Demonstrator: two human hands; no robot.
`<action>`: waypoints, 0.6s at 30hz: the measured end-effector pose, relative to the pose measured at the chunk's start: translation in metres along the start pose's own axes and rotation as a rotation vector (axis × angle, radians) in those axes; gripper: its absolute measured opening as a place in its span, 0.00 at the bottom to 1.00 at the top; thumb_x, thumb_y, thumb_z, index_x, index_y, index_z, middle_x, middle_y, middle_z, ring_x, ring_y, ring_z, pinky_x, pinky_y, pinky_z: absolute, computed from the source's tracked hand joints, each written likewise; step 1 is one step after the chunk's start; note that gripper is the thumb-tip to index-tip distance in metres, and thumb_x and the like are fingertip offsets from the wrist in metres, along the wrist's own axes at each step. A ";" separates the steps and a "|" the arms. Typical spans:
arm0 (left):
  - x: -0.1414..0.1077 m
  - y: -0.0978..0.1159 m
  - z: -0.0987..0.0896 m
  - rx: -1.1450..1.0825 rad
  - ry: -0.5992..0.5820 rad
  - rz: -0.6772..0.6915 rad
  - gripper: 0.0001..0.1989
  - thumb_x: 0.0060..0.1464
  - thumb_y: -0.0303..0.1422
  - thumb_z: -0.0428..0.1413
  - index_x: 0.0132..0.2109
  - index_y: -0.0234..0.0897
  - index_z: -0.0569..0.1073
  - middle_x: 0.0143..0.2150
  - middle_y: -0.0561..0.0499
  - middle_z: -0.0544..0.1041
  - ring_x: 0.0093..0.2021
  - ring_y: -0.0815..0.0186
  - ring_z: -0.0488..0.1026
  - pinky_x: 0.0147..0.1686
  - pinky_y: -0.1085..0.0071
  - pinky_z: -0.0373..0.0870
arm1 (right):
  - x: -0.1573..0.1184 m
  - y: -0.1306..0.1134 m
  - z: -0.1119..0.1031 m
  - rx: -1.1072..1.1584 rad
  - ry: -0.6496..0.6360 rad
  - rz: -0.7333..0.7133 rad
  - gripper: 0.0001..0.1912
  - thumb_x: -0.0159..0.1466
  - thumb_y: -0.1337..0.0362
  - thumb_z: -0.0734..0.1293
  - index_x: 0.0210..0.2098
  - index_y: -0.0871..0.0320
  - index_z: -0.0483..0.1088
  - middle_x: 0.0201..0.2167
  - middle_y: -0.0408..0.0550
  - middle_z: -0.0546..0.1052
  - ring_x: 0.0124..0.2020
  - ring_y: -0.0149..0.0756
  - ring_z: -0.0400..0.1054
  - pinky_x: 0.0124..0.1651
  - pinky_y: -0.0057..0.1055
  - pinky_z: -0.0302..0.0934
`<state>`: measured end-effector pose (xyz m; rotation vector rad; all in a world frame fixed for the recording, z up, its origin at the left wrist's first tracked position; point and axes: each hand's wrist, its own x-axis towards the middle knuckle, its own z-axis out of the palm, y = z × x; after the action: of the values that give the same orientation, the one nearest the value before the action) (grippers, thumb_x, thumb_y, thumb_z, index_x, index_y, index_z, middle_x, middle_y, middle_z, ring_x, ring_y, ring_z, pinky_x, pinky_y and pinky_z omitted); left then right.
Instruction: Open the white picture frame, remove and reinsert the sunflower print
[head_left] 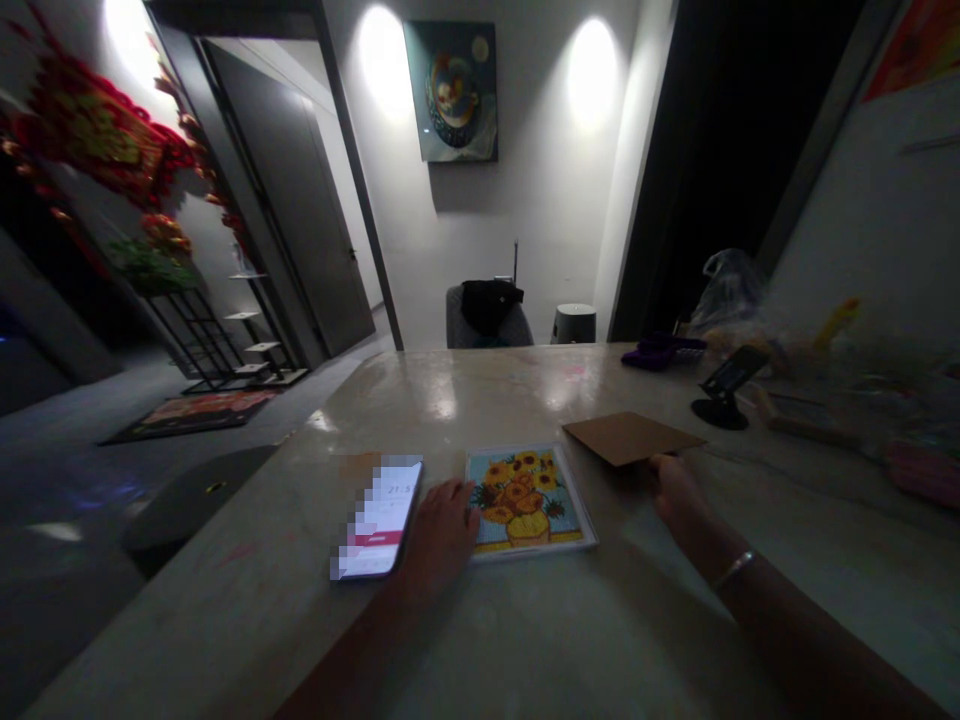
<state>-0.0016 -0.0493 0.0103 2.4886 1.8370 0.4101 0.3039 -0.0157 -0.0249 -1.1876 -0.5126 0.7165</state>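
A framed sunflower picture (523, 505) with a clear or white border lies flat on the pale table in front of me. At its left edge rests my left hand (448, 515), fingers laid flat with the tips touching the border. Between the thumb and fingers of my right hand (670, 480) is the near right corner of a brown cardboard sheet (626, 437). The sheet is tilted and raised off the table, to the right of the picture. Close on the left of my left hand lies a lit phone (381, 520), its screen partly blurred out.
A black phone stand (729, 390) and a purple object (660, 352) sit on the table's right side, near a clear plastic bag (726, 290) and blurred clutter. Beyond the far edge stands a chair with a black item (491, 305). A dark stool (195, 500) is at the left.
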 end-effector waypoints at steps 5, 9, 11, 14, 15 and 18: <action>0.001 -0.001 -0.002 0.025 0.033 -0.043 0.17 0.52 0.34 0.44 0.47 0.33 0.67 0.45 0.44 0.69 0.46 0.61 0.64 0.48 0.65 0.59 | -0.003 -0.017 -0.003 -0.068 0.202 0.000 0.12 0.42 0.70 0.60 0.29 0.58 0.63 0.20 0.36 0.64 0.20 0.27 0.58 0.21 0.24 0.53; 0.002 -0.001 -0.002 0.007 0.032 -0.037 0.17 0.52 0.33 0.44 0.47 0.31 0.67 0.43 0.42 0.69 0.45 0.61 0.65 0.46 0.66 0.60 | -0.009 -0.025 0.000 -0.120 0.263 -0.042 0.15 0.44 0.68 0.60 0.33 0.58 0.62 0.22 0.36 0.63 0.21 0.26 0.57 0.23 0.24 0.52; 0.002 -0.002 -0.002 -0.002 0.027 -0.039 0.17 0.52 0.33 0.44 0.47 0.32 0.67 0.43 0.43 0.69 0.44 0.61 0.65 0.46 0.66 0.60 | -0.013 -0.028 0.003 -0.145 0.231 -0.064 0.14 0.45 0.66 0.61 0.33 0.58 0.64 0.23 0.37 0.64 0.23 0.27 0.58 0.25 0.24 0.54; 0.002 -0.002 -0.002 -0.022 0.031 -0.048 0.17 0.53 0.33 0.44 0.47 0.33 0.67 0.44 0.44 0.69 0.45 0.62 0.65 0.46 0.66 0.60 | -0.026 -0.031 0.011 -0.264 0.016 -0.159 0.12 0.47 0.63 0.62 0.32 0.58 0.66 0.26 0.41 0.69 0.28 0.31 0.63 0.31 0.28 0.57; 0.002 -0.001 -0.003 -0.032 0.030 -0.048 0.17 0.53 0.33 0.44 0.47 0.34 0.67 0.44 0.44 0.69 0.45 0.62 0.65 0.47 0.66 0.60 | -0.032 -0.030 0.014 -0.331 -0.100 -0.214 0.12 0.49 0.62 0.61 0.32 0.59 0.67 0.27 0.43 0.70 0.29 0.33 0.64 0.33 0.29 0.58; 0.001 0.000 -0.006 -0.050 0.012 -0.041 0.18 0.53 0.34 0.43 0.48 0.33 0.67 0.45 0.44 0.69 0.46 0.62 0.65 0.48 0.65 0.60 | -0.051 -0.024 0.021 -0.586 -0.475 -0.344 0.10 0.53 0.62 0.60 0.31 0.59 0.69 0.30 0.48 0.73 0.33 0.37 0.67 0.39 0.34 0.59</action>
<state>-0.0026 -0.0492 0.0164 2.4168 1.8549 0.4644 0.2598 -0.0442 0.0049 -1.4151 -1.3598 0.5596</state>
